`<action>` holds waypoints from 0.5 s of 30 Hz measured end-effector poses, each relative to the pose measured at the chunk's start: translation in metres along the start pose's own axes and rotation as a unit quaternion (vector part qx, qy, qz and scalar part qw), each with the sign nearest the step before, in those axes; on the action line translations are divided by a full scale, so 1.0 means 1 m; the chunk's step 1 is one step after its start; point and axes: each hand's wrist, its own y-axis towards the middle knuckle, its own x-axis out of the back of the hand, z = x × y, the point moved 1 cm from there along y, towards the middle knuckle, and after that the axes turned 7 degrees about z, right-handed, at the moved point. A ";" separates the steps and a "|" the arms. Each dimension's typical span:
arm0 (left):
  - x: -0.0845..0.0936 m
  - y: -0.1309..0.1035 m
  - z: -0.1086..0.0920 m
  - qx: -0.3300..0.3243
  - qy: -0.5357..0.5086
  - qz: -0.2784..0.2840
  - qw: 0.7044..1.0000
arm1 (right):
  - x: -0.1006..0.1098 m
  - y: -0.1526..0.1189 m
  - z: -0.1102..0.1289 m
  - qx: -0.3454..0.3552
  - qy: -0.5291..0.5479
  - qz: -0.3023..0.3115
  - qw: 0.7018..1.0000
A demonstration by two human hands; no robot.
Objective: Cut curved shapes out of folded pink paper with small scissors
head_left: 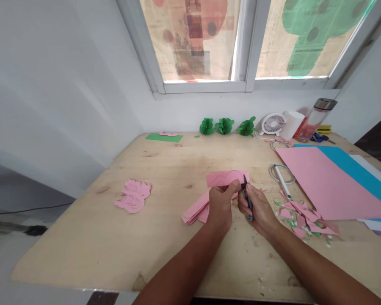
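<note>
My left hand [220, 202] pinches a folded pink paper strip [226, 177] with a curved line drawn on it, held just above the wooden table [165, 169]. My right hand [258, 209] grips small dark scissors [247, 198], their tips touching the strip's right end. Under my left hand lies a loose stack of pink paper strips [195, 212]. A pile of cut pink scalloped shapes [133, 195] lies to the left.
Pink paper scraps [305, 220] litter the table right of my right hand. Large pink [327, 182] and blue sheets [358, 169] lie at the right, a white pen [282, 181] beside them. Green paper balls [224, 126], a small fan [272, 124] and a bottle [314, 120] stand by the wall.
</note>
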 end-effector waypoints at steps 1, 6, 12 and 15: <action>0.000 0.000 -0.001 0.004 -0.001 -0.003 1.000 | 0.000 0.000 0.000 -0.002 -0.001 -0.001 1.000; -0.001 0.000 -0.002 0.012 -0.016 -0.018 1.000 | 0.000 0.001 0.001 -0.007 -0.004 -0.009 1.000; 0.001 0.002 0.001 0.007 -0.004 -0.016 1.000 | -0.002 0.000 0.003 -0.014 -0.001 -0.012 1.000; 0.001 0.002 0.002 0.003 -0.013 -0.005 1.000 | -0.002 0.000 0.002 -0.008 0.011 -0.008 1.000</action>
